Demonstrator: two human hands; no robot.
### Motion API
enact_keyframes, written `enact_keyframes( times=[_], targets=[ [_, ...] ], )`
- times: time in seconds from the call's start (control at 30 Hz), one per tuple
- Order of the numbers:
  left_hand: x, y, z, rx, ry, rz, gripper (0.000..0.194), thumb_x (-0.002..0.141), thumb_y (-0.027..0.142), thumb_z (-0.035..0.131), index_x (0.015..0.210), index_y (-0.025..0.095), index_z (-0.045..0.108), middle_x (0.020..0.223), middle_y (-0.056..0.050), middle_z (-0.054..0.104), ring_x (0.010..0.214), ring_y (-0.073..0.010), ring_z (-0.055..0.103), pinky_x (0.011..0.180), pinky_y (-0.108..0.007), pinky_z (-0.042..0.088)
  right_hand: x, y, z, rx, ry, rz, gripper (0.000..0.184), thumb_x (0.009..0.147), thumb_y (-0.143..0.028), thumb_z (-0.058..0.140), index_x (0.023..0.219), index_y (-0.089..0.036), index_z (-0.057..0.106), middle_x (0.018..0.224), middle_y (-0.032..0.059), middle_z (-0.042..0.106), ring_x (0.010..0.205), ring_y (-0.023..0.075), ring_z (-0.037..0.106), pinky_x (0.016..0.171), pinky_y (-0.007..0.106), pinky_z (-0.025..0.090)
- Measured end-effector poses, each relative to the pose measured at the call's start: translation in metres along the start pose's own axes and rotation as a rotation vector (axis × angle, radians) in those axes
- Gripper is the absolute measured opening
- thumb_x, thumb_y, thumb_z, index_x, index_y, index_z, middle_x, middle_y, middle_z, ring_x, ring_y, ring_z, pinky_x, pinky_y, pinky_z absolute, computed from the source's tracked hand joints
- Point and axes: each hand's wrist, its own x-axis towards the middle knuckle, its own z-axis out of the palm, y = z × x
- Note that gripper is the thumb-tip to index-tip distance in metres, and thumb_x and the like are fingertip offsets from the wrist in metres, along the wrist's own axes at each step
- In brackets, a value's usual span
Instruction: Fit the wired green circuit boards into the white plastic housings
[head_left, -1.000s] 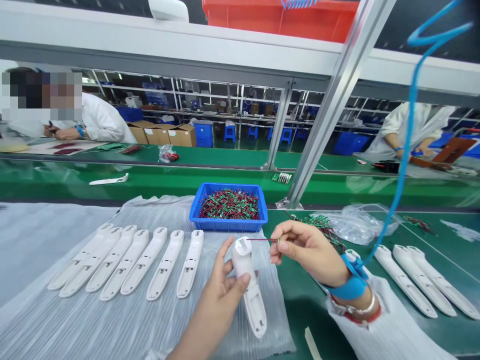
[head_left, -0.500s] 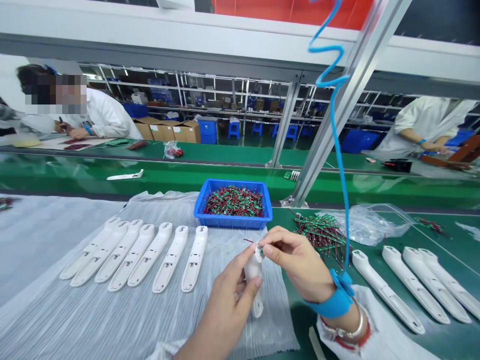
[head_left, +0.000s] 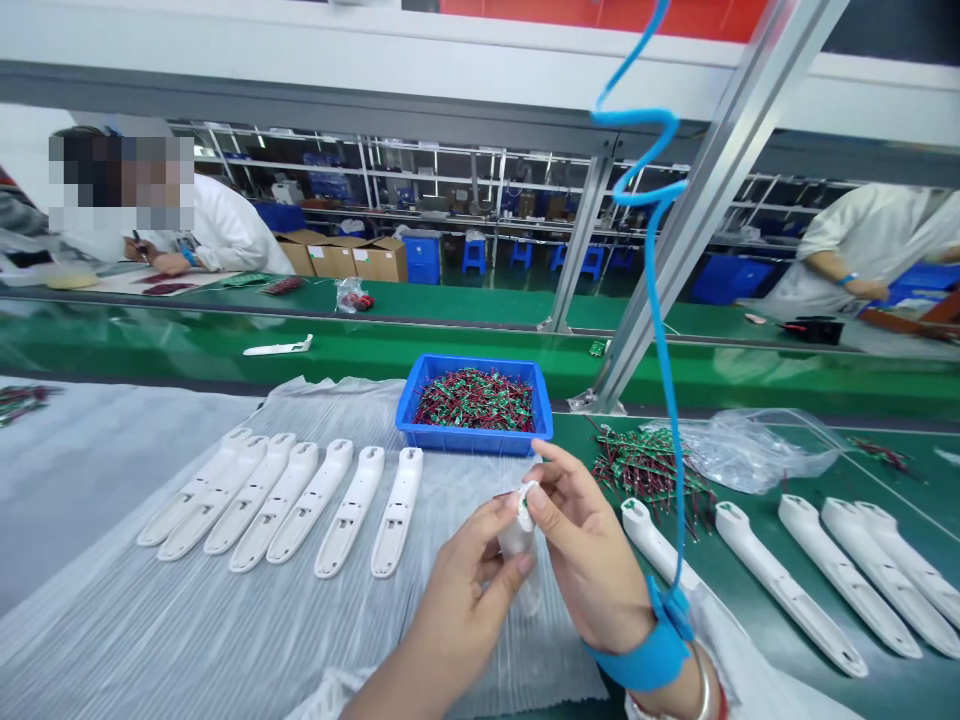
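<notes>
My left hand (head_left: 469, 590) is wrapped round a long white plastic shell (head_left: 519, 545), holding it upright over the foam sheet. My right hand (head_left: 581, 545) pinches at the shell's top end, thumb and fingers pressed on it; a small wired part is mostly hidden under the fingertips. A blue strap with a coiled blue cord (head_left: 660, 330) circles my right wrist. A blue tray (head_left: 476, 438) full of red and green wired parts stands just beyond my hands.
Several white shells (head_left: 300, 500) lie in a row on the foam sheet (head_left: 150, 620) at left; more shells (head_left: 817, 575) lie on the green mat at right. Loose wired parts (head_left: 649, 470) and a plastic bag (head_left: 750, 450) sit right of the tray. Two people in white work across the conveyor.
My right hand came in from the right with the wired part and now presses on the shell's top. The left hand has tilted the shell more upright.
</notes>
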Motion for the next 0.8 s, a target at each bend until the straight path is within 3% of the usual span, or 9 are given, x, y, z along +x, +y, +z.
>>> enact_keyframes(
  times=[0.1,0.23,0.4,0.53,0.7,0.8],
  targets=[
    [-0.001,0.002,-0.006,0.052,-0.025,-0.021,0.036,0.084,0.025,0.054,0.116,0.041,0.053,0.126,0.002,0.055,0.109,-0.0173,0.055,0.091,-0.032,0.046,0.000,-0.001,-0.002,-0.115,-0.086,-0.070,0.017,0.076,-0.037,0.065,0.088,-0.025,0.063,0.084,-0.0011,0.055,0.079,0.0101,0.052,0.071,0.022,0.042],
    [0.000,0.007,-0.018,0.097,-0.059,-0.104,0.033,0.084,0.028,0.055,0.116,0.036,0.053,0.105,0.000,0.064,0.098,-0.0181,0.059,0.085,-0.033,0.047,0.002,-0.004,-0.007,-0.241,-0.141,-0.141,0.016,0.079,-0.034,0.062,0.079,-0.019,0.059,0.077,-0.0010,0.054,0.073,0.0099,0.052,0.069,0.023,0.042],
    [0.001,0.022,-0.017,-0.066,-0.127,-0.181,0.030,0.086,0.032,0.051,0.117,0.033,0.047,0.112,0.000,0.061,0.106,-0.0177,0.055,0.090,-0.033,0.042,0.010,0.000,-0.009,-0.222,-0.228,0.067,0.030,0.069,-0.039,0.070,0.067,-0.016,0.051,0.064,-0.0016,0.054,0.060,0.0103,0.052,0.056,0.024,0.042],
    [-0.002,0.028,0.000,0.057,0.064,-0.214,0.024,0.090,0.041,0.037,0.104,0.024,0.047,0.098,-0.002,0.060,0.092,-0.0164,0.055,0.084,-0.034,0.041,0.010,0.006,-0.009,-0.239,-0.194,0.149,0.039,0.058,-0.043,0.077,0.059,-0.015,0.050,0.057,-0.0036,0.049,0.052,0.0083,0.047,0.050,0.022,0.038],
    [-0.005,0.026,0.009,0.098,0.200,-0.201,0.022,0.089,0.042,0.039,0.096,0.023,0.046,0.091,-0.002,0.058,0.083,-0.0166,0.057,0.077,-0.034,0.043,0.008,0.000,-0.016,-0.419,-0.344,0.030,0.039,0.081,-0.048,0.054,0.064,-0.014,0.062,0.066,0.0026,0.054,0.064,0.0124,0.054,0.063,0.028,0.044],
    [-0.005,0.027,0.006,0.107,0.216,-0.221,0.022,0.088,0.043,0.039,0.095,0.023,0.045,0.080,-0.001,0.061,0.072,-0.0164,0.059,0.069,-0.033,0.043,0.008,-0.006,-0.021,-0.538,-0.376,0.019,0.034,0.082,-0.046,0.052,0.073,-0.015,0.062,0.074,0.0043,0.056,0.072,0.0146,0.054,0.069,0.029,0.044]
  ],
)
